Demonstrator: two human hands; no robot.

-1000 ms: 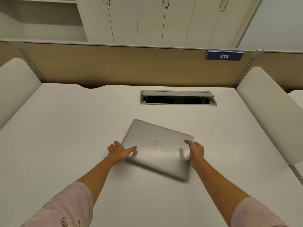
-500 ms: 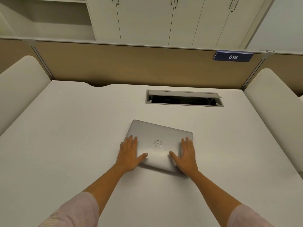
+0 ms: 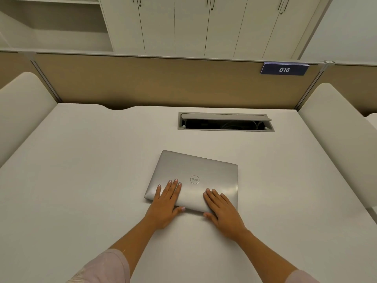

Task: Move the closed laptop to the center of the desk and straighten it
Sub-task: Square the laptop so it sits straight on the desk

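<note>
Left hand (image 3: 166, 203): flat and spread, palm down, fingers (image 3: 173, 185) lying on the lid of the closed silver metal laptop (image 3: 195, 176), thumb stretched along its near edge; it grips nothing. Pale pink short sleeve (image 3: 106, 266) on that arm.

Right hand (image 3: 223, 210): flat, fingers together and extended, palm down on the near right part of the same lid, heel over the near edge, thumb on the desk side; it too grips nothing.

Closed silver metal laptop: lies flat on the white rectangular desk (image 3: 81, 180), roughly mid-desk and slightly right of centre. Round logo faces up between the two hands. Its far edge is tilted against the desk's back edge, the left far corner sitting farther back than the right.

Grey rectangular cable hatch (image 3: 225, 121): set in the desk beyond the laptop, well apart from it, flap raised, cables visible inside.

Tan partition panel (image 3: 163, 82): stands along the desk's far edge.

Dark blue number plate reading "016" (image 3: 284, 69): mounted at the panel's upper right.

White cupboard doors (image 3: 204, 25): behind the panel.
</note>
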